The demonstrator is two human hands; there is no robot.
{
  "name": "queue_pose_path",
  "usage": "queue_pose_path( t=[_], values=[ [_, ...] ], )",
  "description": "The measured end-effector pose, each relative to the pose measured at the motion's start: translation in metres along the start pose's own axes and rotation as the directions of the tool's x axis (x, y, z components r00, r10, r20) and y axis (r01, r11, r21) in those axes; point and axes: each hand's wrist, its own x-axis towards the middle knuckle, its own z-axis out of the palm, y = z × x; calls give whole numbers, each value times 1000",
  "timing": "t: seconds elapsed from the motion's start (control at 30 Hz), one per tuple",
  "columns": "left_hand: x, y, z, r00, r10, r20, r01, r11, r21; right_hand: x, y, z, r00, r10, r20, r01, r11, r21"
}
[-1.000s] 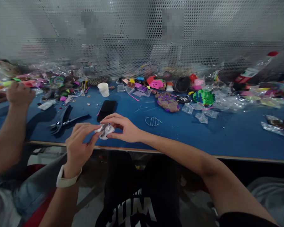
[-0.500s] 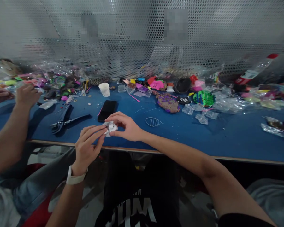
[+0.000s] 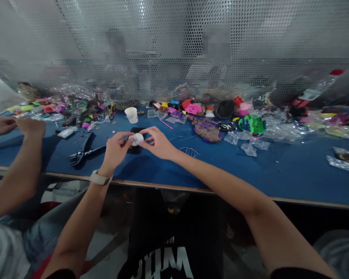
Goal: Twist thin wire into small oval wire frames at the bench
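**While our left hand (image 3: 116, 150) pinches one side of a small white piece (image 3: 137, 139), our right hand (image 3: 158, 144) grips the other**

Between our fingertips, the small white piece is held above the near part of the blue surface (image 3: 244, 170), in front of a black phone (image 3: 135, 149) that it partly hides. Both our hands are closed on it, the grip on each side made with thumb and fingers. We wear a pale watch (image 3: 100, 178) on the left wrist.

To the left of the phone lie dark pliers (image 3: 80, 155), their handles spread. A white cup (image 3: 131, 115) stands behind the phone, and to the right is a leaf-shaped wire outline (image 3: 189, 151). Farther back, we see a brown and purple lump (image 3: 207, 130), a green and blue piece (image 3: 252, 124) and clear plastic wrappers (image 3: 285, 127). A red-capped bottle (image 3: 310, 94) leans near the perforated metal panel (image 3: 168, 38). At the far left, a co-worker's hands (image 3: 31, 127) are over the surface; we cannot tell what they hold.
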Motion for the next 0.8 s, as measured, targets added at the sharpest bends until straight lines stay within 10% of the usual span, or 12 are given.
queue_pose_path(
  t=[0.2,0.37,0.5,0.67,0.8],
  values=[
    [83,-50,-21,998,-20,-65,49,879,474,-1,42,-86,989,96,110,-2,761,-649],
    [81,-67,-14,976,182,-121,-98,858,504,-22,80,-144,976,213,50,-116,697,-707],
    [68,-21,35,958,257,125,-284,816,504,-30,91,-158,978,181,105,-77,778,-623],
    [76,52,128,818,227,529,-476,783,401,-31,89,-152,977,197,78,-95,733,-674],
    [85,64,172,748,141,649,-466,808,361,-34,89,-147,971,232,59,-106,638,-762]
  ],
)
